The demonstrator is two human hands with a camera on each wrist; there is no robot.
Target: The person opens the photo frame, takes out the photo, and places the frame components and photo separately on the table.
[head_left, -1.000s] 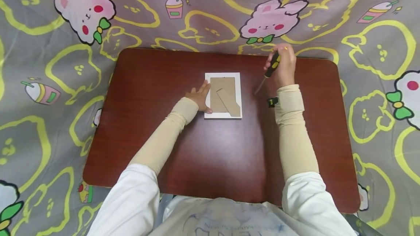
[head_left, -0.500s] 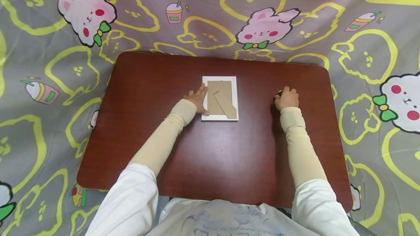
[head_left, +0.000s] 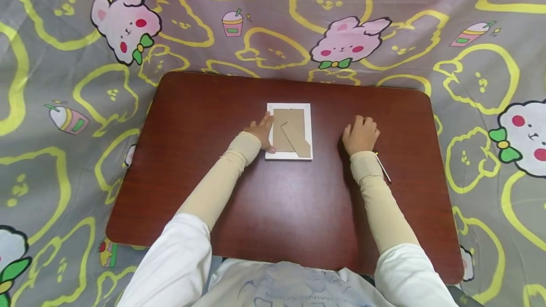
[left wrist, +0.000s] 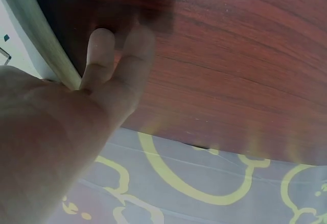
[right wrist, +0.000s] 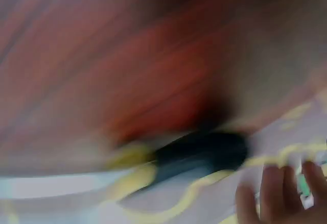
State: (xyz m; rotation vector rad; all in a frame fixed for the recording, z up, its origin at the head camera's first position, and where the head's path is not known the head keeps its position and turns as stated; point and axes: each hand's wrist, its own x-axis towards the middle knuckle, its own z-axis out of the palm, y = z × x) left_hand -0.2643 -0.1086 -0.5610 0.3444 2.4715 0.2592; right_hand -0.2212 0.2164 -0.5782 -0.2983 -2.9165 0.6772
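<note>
Beige sleeve [head_left: 213, 184] leads to the left hand [head_left: 261, 132], finger and thumb spread along the left edge of a white picture frame [head_left: 288, 130]. Back upward, it lies toward the far side of the table [head_left: 239, 212], stand [head_left: 297, 144] folded flat. Such a spread touch should steady it best with light pressure, on the border only. Farther right, well apart, the right hand [head_left: 361, 135] appears to hold nothing, fingers loose. Just beside its wrist is a screwdriver [head_left: 383, 168], best laid flat with its tip away from the frame; the handle blurs in the right wrist view.
</note>
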